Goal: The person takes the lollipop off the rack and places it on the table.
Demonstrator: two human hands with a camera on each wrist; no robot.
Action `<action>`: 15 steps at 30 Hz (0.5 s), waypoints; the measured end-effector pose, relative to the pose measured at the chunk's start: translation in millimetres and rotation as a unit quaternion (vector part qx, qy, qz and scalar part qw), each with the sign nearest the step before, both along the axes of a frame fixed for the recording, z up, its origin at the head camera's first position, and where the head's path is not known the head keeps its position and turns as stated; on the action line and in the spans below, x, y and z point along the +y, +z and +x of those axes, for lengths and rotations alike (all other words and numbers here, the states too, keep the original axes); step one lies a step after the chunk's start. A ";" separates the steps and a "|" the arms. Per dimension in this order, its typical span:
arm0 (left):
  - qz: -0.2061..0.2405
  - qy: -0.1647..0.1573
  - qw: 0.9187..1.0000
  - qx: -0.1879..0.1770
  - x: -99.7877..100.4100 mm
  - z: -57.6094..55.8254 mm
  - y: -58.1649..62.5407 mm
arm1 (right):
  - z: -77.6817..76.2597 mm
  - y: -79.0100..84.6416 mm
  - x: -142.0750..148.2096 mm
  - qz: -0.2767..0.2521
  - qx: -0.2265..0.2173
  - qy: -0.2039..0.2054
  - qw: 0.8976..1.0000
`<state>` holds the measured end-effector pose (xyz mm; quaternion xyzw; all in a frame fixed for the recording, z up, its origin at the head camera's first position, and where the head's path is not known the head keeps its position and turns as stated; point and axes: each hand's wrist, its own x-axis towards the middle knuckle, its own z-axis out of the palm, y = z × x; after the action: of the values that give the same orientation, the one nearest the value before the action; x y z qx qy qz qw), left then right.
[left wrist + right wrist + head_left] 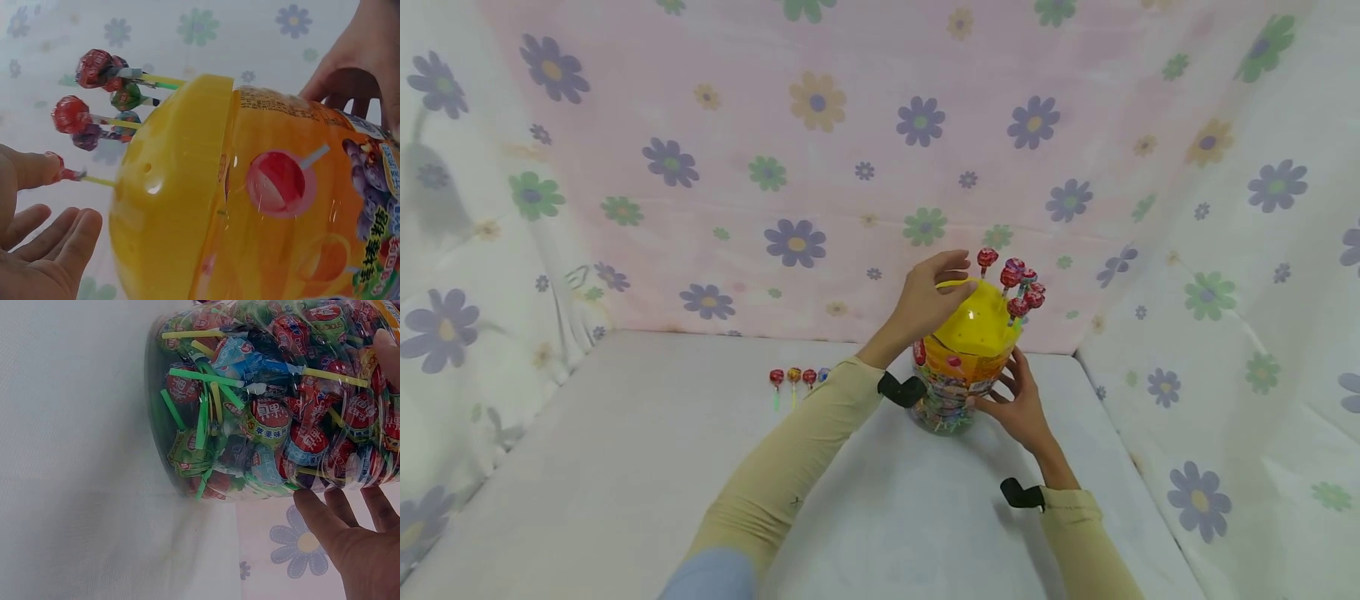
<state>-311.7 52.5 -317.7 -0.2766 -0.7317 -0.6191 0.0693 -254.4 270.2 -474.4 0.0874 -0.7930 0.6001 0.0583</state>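
A clear plastic jar [947,392] filled with wrapped lollipops stands upright on the table, with an orange printed label and a domed yellow lid [973,325] with small holes. Several lollipops [70,114] poke out of the lid by their sticks. My left hand [925,296] is beside the lid, fingers spread apart. Its thumb [31,170] is at the head of one red lollipop [59,169] whose stick is in the lid; contact is hard to tell. My right hand [1021,408] holds the jar's right side, thumb in front and fingers [322,519] round the far side.
Several lollipops [777,377] lie in a row on the white-covered table [625,433], left of the jar and partly hidden by my left arm. Flower-printed cloth [820,192] hangs behind the table and at both sides.
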 end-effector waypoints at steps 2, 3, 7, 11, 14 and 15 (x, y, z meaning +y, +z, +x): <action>0.003 0.003 1.000 -0.001 6.5 -3.2 0.3 | -0.1 1.0 -0.4 0.000 -0.003 -0.002 1.000; 0.005 0.004 1.000 0.001 9.6 -4.6 0.3 | 0.1 1.8 -0.7 0.000 -0.006 -0.003 1.000; 0.021 0.006 1.000 0.020 20.3 -9.0 0.3 | 4.9 12.6 -4.3 -0.003 -0.013 -0.001 1.000; 0.042 0.024 0.998 0.047 27.0 -11.7 2.1 | 12.9 27.2 -9.7 0.002 -0.020 0.002 1.000; 0.076 0.040 0.994 0.061 27.9 -13.7 7.2 | 15.7 31.5 -11.6 0.006 -0.022 0.001 1.000; 0.089 0.042 0.993 0.065 26.8 -13.6 9.8 | 16.1 32.0 -11.8 0.006 -0.022 0.001 1.000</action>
<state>-325.4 79.2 -307.9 -0.2783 -0.6785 -0.6591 0.1666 -238.3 258.4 -442.4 0.0757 -0.7976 0.5971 0.0397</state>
